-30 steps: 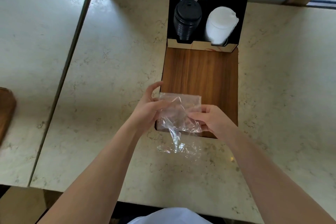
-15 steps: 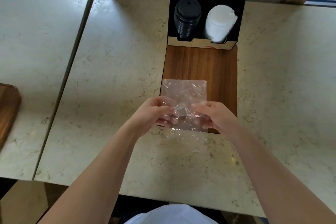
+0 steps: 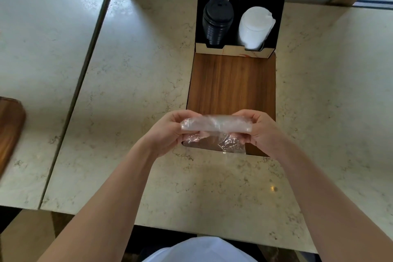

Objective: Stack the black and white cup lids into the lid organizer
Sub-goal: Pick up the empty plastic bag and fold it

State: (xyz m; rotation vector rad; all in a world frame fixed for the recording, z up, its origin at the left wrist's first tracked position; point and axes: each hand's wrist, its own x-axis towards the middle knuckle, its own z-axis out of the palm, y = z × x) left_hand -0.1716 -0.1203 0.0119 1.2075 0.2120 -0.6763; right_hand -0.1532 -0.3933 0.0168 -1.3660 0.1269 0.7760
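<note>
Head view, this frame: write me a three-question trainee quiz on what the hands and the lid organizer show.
1. True or false: both hands, the left hand and the right hand, grip the crumpled clear plastic bag.
2. In the black lid organizer, which stack stands on the person's left: A the black cup lids, B the white cup lids?
3. Fill in: the hands hold the bag above the near end of the brown ____ tray.

Key: 1 true; 2 A; 3 wooden.
</note>
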